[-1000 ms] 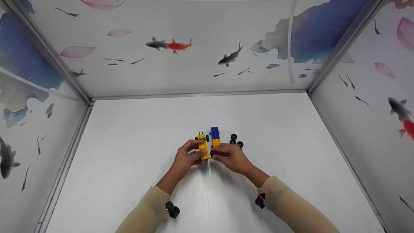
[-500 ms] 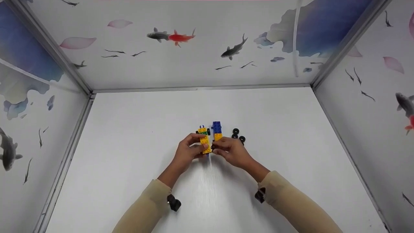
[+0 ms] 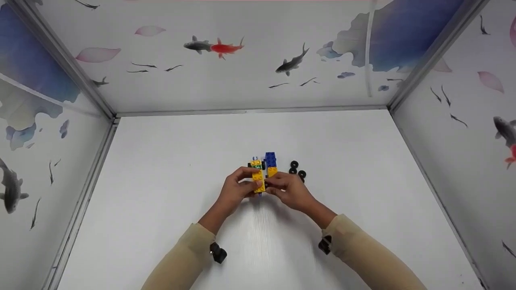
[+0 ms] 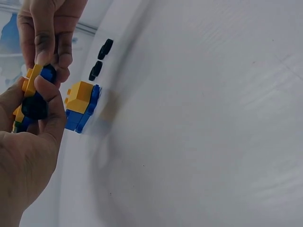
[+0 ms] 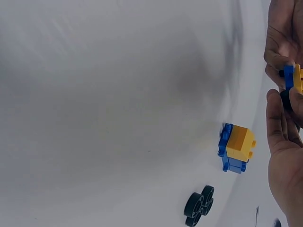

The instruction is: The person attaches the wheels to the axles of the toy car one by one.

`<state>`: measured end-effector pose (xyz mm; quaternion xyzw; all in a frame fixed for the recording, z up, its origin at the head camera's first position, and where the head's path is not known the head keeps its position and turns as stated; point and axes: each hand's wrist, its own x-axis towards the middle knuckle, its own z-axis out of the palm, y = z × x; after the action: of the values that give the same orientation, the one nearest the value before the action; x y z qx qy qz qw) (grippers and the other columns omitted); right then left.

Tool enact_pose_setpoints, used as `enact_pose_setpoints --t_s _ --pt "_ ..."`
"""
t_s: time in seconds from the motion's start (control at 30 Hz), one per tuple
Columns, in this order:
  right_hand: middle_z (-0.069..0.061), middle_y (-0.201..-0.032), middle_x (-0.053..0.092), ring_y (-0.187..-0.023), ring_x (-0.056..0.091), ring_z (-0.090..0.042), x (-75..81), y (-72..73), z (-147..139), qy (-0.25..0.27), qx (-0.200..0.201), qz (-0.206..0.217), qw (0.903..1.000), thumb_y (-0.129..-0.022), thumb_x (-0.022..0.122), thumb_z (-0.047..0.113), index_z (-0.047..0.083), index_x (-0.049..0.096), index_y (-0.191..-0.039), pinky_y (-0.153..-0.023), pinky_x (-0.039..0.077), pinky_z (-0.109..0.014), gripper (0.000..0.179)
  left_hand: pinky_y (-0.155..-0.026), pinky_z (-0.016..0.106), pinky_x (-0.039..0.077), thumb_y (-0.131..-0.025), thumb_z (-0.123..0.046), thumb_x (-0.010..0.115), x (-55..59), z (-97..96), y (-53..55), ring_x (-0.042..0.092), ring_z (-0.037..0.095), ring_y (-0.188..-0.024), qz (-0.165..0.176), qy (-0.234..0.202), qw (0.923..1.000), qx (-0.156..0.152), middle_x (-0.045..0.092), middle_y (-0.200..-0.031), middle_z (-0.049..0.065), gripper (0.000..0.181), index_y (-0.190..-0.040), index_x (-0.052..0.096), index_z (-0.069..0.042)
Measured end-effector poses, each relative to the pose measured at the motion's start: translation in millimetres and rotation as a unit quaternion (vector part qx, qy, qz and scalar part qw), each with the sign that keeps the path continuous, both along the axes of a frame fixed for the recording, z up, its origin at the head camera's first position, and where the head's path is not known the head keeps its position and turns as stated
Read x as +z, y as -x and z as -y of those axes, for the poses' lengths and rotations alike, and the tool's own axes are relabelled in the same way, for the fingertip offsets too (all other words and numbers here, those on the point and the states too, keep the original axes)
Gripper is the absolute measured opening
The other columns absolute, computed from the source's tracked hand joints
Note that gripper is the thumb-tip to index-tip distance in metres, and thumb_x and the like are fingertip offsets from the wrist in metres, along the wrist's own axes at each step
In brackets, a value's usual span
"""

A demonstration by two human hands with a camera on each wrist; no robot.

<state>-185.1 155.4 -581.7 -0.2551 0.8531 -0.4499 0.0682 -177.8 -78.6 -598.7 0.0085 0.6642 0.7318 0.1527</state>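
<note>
My left hand point(image 3: 235, 188) grips a toy brick vehicle point(image 3: 258, 176) with yellow bricks, a little green, a blue base and black wheels near its far end. Its thumb lies over the yellow top. From the right, my right hand point(image 3: 292, 192) pinches a black wheel point(image 5: 286, 100) against the near end of the vehicle's side; the fingers partly hide it. Just beyond the right fingertips, a second brick vehicle point(image 5: 238, 143), yellow and blue, rests on the table with no wheels showing.
Several loose black wheels point(image 3: 294, 164) lie together right of the second vehicle. The white table point(image 3: 181, 153) is enclosed by printed panels at the back point(image 3: 242, 88) and both sides. Small black cameras are strapped at both wrists.
The head view tilted down then steadied. The held vehicle has shifted slightly right, closer to my right hand and the second vehicle. Both grips stay the same.
</note>
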Motion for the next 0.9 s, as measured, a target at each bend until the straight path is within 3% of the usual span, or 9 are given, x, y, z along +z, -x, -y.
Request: enact_pose_setpoints --t_s 0.1,0.27,0.47,0.63,0.77,0.9 --pt "-0.003 -0.113 0.080 -0.095 0.069 -0.013 1.1 0.8 -0.9 -0.017 0.005 -0.019 0.9997 -0.104 0.079 0.018 0.014 0.082 -0.133 -0.080 0.058 -0.026 0.030 -0.088 0.037 0.069 -0.102 -0.023 0.083 0.7 0.4 0.6 0.077 0.023 -0.107 -0.005 0.005 1.0000 -0.006 0.064 -0.143 0.017 0.039 -0.139 0.070 -0.019" --pt "-0.003 -0.114 0.081 -0.098 0.071 -0.014 1.9 2.4 -1.5 -0.037 0.012 -0.027 0.9989 -0.103 0.079 0.019 0.015 0.082 -0.133 -0.085 0.062 -0.032 0.030 -0.086 0.035 0.068 -0.103 -0.024 0.081 3.8 1.7 -0.4 0.077 0.023 -0.107 -0.014 0.016 0.9997 -0.012 0.065 -0.143 0.018 0.041 -0.142 0.069 -0.019" --pt "-0.003 -0.115 0.081 -0.101 0.072 -0.015 1.2 2.3 -2.7 -0.046 0.023 -0.018 0.9985 -0.103 0.080 0.018 0.018 0.081 -0.135 -0.089 0.064 -0.029 0.032 -0.090 0.042 0.069 -0.102 -0.024 0.082 3.8 1.1 -1.1 0.078 0.026 -0.112 -0.010 0.043 0.9989 -0.015 0.065 -0.144 0.018 0.071 -0.163 0.049 -0.035" --pt "-0.003 -0.119 0.081 -0.105 0.073 -0.016 2.7 1.8 -1.9 -0.046 0.038 -0.016 0.9981 -0.104 0.079 0.015 0.018 0.081 -0.134 -0.091 0.064 -0.031 0.031 -0.093 0.042 0.069 -0.097 -0.025 0.087 6.1 1.6 -0.1 0.076 0.027 -0.117 0.012 0.063 0.9976 -0.025 0.061 -0.147 0.016 0.093 -0.172 0.034 -0.039" --pt "-0.004 -0.120 0.081 -0.106 0.073 -0.017 4.7 2.0 -0.8 -0.054 0.044 -0.019 0.9974 -0.104 0.078 0.016 0.018 0.081 -0.134 -0.091 0.065 -0.033 0.030 -0.093 0.039 0.067 -0.092 -0.025 0.093 9.3 2.2 1.3 0.072 0.027 -0.119 0.005 0.119 0.9922 -0.038 0.059 -0.146 0.014 0.102 -0.172 0.032 -0.039" --pt "-0.004 -0.122 0.081 -0.108 0.072 -0.016 5.5 2.4 -0.3 -0.067 0.043 -0.013 0.9968 -0.104 0.078 0.017 0.017 0.080 -0.136 -0.094 0.065 -0.034 0.031 -0.095 0.037 0.063 -0.088 -0.025 0.096 9.4 1.9 2.8 0.067 0.026 -0.119 -0.021 0.186 0.9808 -0.055 0.058 -0.144 0.012 0.110 -0.173 0.027 -0.038"
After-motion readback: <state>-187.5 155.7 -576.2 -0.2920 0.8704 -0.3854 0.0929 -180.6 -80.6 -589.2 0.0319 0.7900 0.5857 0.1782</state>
